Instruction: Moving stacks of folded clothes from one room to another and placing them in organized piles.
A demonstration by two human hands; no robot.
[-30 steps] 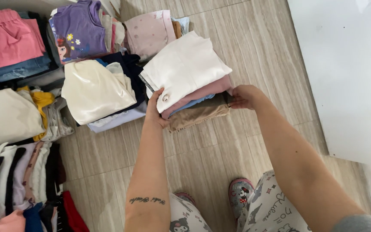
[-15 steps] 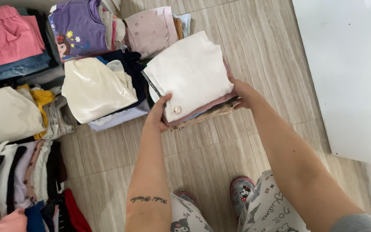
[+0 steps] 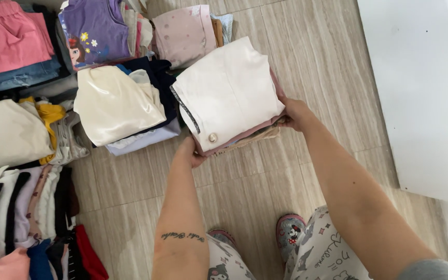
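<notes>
A stack of folded clothes (image 3: 226, 93), white on top with pink and tan layers beneath, is lifted off the wood-look floor between both hands. My left hand (image 3: 192, 151) grips its near left corner from below. My right hand (image 3: 294, 114) holds its right edge. A small round button shows on the white top piece near my left hand. My legs in patterned trousers and grey slippers (image 3: 291, 236) are below.
Folded piles cover the floor to the left: a cream pile (image 3: 115, 103) on dark clothes, a purple shirt (image 3: 92, 28), a pink pile (image 3: 6, 36), a pale pink dotted pile (image 3: 185, 33), striped clothes (image 3: 6, 212). A white panel (image 3: 426, 88) stands at right.
Both hands have raised the stack off the floor toward me, so it looks larger and its white top faces the camera more squarely.
</notes>
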